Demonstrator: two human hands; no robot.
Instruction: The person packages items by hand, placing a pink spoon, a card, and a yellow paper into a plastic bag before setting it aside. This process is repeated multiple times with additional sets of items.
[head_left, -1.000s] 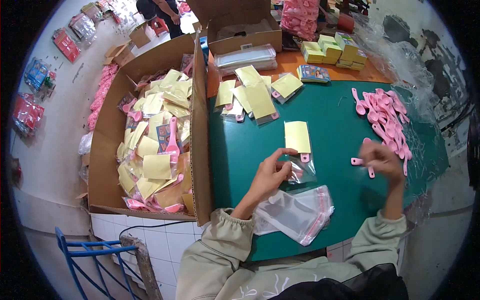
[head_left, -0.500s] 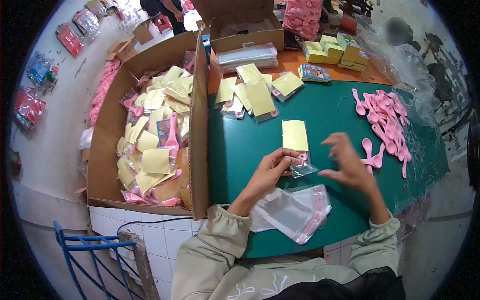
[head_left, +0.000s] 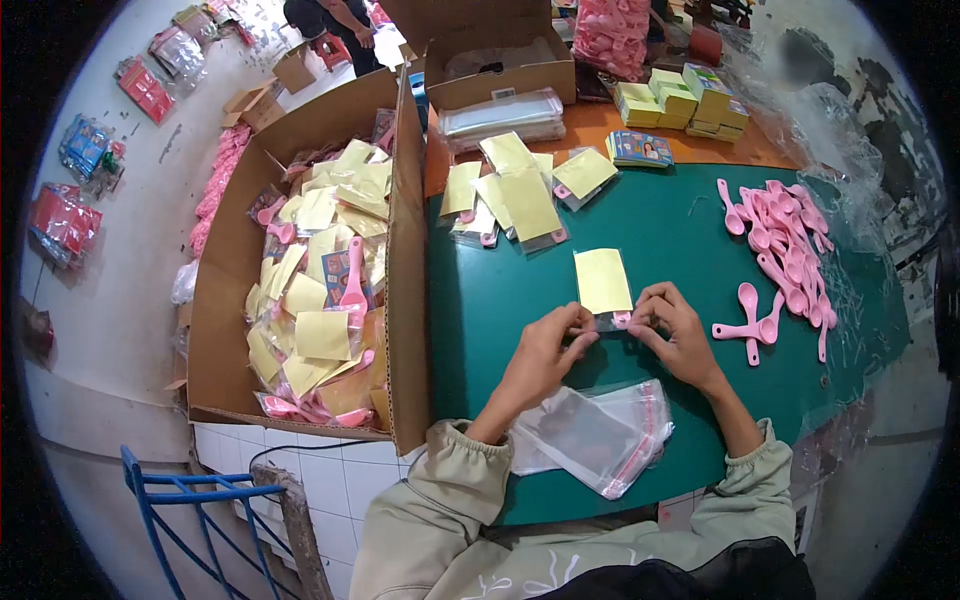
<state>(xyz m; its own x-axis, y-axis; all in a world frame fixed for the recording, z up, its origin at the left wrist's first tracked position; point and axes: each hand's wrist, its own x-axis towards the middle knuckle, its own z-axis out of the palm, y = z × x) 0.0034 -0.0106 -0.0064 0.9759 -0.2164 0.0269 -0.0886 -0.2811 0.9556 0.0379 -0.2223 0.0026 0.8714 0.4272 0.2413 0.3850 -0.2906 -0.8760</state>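
A clear plastic bag [head_left: 606, 322] lies on the green table with a pale yellow card [head_left: 603, 281] inside it. Below the card shows the pink end of a spoon [head_left: 621, 319]; the rest of the spoon is hidden. My left hand [head_left: 545, 352] pinches the near left corner of this bag. Opposite, my right hand [head_left: 677, 335] has thumb and fingers closed at the near right corner. Flat clear bags [head_left: 600, 435] are piled just below my hands.
Left stands a large cardboard box [head_left: 408, 270] full of packed cards and spoons. Several filled bags [head_left: 525, 195] lie beyond my hands, near card stacks [head_left: 655, 100]. Loose pink spoons [head_left: 790, 250] are heaped at right. A person [head_left: 345, 35] stands at the back.
My right hand has moved left and down onto the bag's near edge, its spread fingers now closed. The flap, earlier folded out toward me, now lies mostly tucked between my hands.
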